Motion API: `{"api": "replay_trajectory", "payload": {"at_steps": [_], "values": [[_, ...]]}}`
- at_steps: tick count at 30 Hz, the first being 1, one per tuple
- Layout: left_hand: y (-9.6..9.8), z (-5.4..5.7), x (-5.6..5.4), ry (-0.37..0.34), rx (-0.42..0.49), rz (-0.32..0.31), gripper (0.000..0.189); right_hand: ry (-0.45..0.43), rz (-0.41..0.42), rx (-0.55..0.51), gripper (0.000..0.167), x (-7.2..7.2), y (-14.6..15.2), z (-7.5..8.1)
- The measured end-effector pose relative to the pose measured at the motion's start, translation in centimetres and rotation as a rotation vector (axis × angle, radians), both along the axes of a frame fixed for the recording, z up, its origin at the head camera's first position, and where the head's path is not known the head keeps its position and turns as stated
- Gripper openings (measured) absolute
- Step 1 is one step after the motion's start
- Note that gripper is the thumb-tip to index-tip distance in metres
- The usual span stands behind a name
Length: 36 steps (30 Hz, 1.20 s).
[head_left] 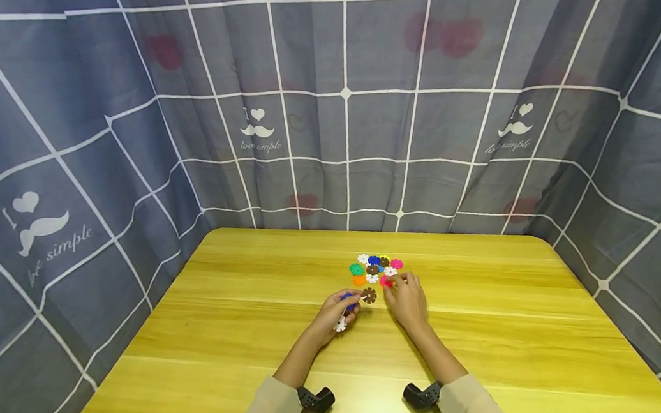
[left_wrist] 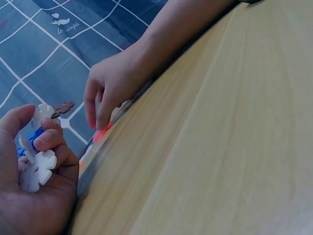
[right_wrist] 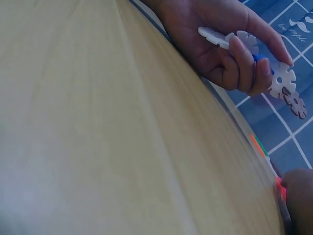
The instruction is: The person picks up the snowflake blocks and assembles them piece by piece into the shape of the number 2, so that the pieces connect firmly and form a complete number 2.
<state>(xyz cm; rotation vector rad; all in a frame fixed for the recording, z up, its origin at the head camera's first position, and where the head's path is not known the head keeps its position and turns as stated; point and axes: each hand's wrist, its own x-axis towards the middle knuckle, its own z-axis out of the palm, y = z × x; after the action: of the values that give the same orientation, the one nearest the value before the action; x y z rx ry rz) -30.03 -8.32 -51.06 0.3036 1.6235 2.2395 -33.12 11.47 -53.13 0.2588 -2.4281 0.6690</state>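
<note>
My left hand (head_left: 329,315) grips a joined chain of notched plastic snowflake discs above the table. A white disc (left_wrist: 38,171) shows by the palm, with blue discs (head_left: 348,300) in the middle, partly covered by the fingers. Another white disc (right_wrist: 282,80) sits at the fingertips, and a brown disc (head_left: 369,295) is slotted on at the chain's far end. My right hand (head_left: 408,298) reaches to the near right edge of the loose discs, where thumb and fingertips pinch a pink disc (head_left: 386,282), partly hidden beneath them.
Several loose discs lie in a cluster beyond my hands, among them a green disc (head_left: 356,269), an orange disc (head_left: 359,281) and another pink disc (head_left: 396,264). They rest on a wood-grain table (head_left: 202,343). A grey grid-patterned curtain (head_left: 313,124) hangs around the table.
</note>
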Motion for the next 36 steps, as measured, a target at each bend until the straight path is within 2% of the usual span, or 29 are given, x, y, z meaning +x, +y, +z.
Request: {"api": "replay_trajectory", "payload": {"at_steps": [4, 9, 11, 14, 19, 21, 23, 28, 32, 36], "values": [[-0.1, 0.0, 0.1, 0.003, 0.016, -0.017, 0.039, -0.041, -0.009, -0.018, 0.036, 0.1, -0.1, 0.1], [-0.4, 0.0, 0.2, -0.022, 0.083, -0.098, 0.051, -0.09, 0.013, -0.069, 0.033, 0.3, 0.0, 0.2], [-0.4, 0.0, 0.1, -0.041, 0.113, -0.114, 0.052, -0.103, 0.045, -0.133, 0.032, 0.4, 0.1, 0.3], [-0.5, 0.0, 0.1, -0.074, 0.157, -0.098, 0.044, -0.101, 0.085, -0.242, 0.03, 0.7, 0.3, 0.3], [-0.5, 0.1, 0.1, -0.095, 0.194, -0.089, 0.028, -0.002, 0.144, -0.44, 0.022, 1.2, 0.4, 0.1], [-0.5, 0.1, 0.2, -0.096, 0.197, -0.094, 0.023, 0.039, 0.188, -0.533, 0.019, 1.5, 0.4, 0.1], [-0.5, 0.1, 0.2, -0.092, 0.195, -0.094, 0.019, 0.04, 0.261, -0.64, 0.019, 2.0, 0.1, 0.1], [-0.4, 0.0, 0.1, -0.079, 0.16, -0.072, 0.016, -0.085, 0.463, -0.853, 0.023, 3.5, -0.9, 0.3], [-0.3, 0.1, 0.0, -0.083, 0.114, -0.046, 0.017, -0.11, 0.553, -0.861, 0.02, 4.8, -1.5, 1.6], [-0.2, -0.1, 0.0, -0.072, 0.086, -0.025, 0.019, -0.107, 0.596, -0.835, 0.016, 5.7, -1.7, 2.7]]}}
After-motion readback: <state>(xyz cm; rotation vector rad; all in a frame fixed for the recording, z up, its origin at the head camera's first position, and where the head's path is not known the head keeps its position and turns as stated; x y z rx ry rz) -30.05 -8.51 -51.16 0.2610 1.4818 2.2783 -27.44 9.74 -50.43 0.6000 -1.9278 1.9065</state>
